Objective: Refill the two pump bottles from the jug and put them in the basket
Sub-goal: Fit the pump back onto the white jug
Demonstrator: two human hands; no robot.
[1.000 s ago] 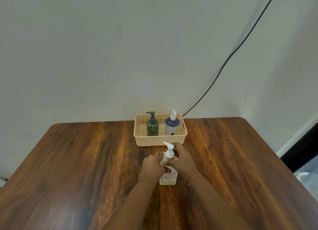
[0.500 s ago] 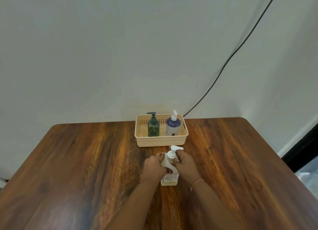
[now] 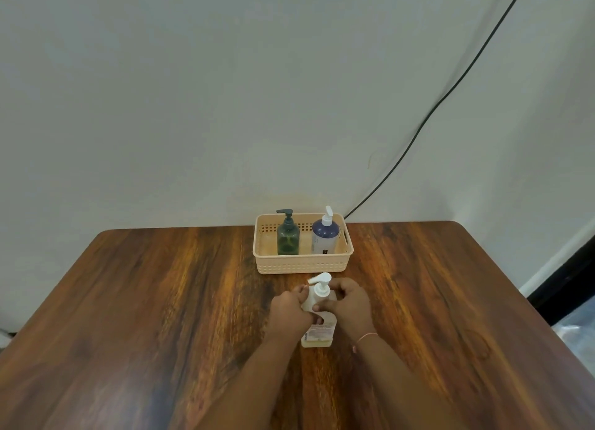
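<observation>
At the near middle of the wooden table (image 3: 161, 301) stands a white jug (image 3: 318, 331) with a pump top and a label low on its front. Both hands are closed on it. The left hand (image 3: 289, 307) wraps the left side of its upper body, and the right hand (image 3: 349, 304) grips the neck just below the white pump head (image 3: 320, 283), whose spout points to the left. A thin pink band sits on the right wrist.

The step in hand looks to be opening the jug by twisting its pump off, so refilling has likely not begun. The next move calls for a steady hold with the left hand while the right turns the collar, keeping the jug upright so nothing spills.

Just beyond the jug, close but apart, sits the beige basket (image 3: 302, 264). Inside it stand the green pump bottle (image 3: 288, 238) on the left and the blue-and-white pump bottle (image 3: 325, 236) on the right, both upright. They would need lifting out before filling. Behind, a black cable (image 3: 418, 133) runs up the pale wall.
</observation>
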